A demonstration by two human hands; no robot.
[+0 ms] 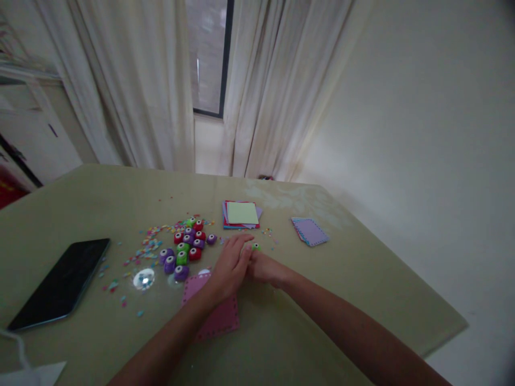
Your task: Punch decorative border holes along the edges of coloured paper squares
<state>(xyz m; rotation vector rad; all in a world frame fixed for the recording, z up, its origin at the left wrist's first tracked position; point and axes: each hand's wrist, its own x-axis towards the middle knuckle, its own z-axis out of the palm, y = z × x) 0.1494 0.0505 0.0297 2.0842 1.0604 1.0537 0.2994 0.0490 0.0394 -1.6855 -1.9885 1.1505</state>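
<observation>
My right hand (262,267) is closed, with a small green paper punch (256,246) bearing one eye showing at its top edge. My left hand (233,264) has its fingers stretched out and pressed against the right hand; nothing shows in its grip. Beneath the left wrist lies a pink card (217,321) with holes along its edges. Left of the hands sits a cluster of several one-eyed punches in purple (181,273), red (195,253) and green (182,258). Part of the held punch is hidden by the fingers.
Coloured paper confetti (147,249) is scattered around the punches. A clear round disc (144,279) lies near a black tablet (60,284) on the left. Behind the hands is a stack of coloured paper (242,213); edge-punched cards (309,231) lie to the right on the table (322,316).
</observation>
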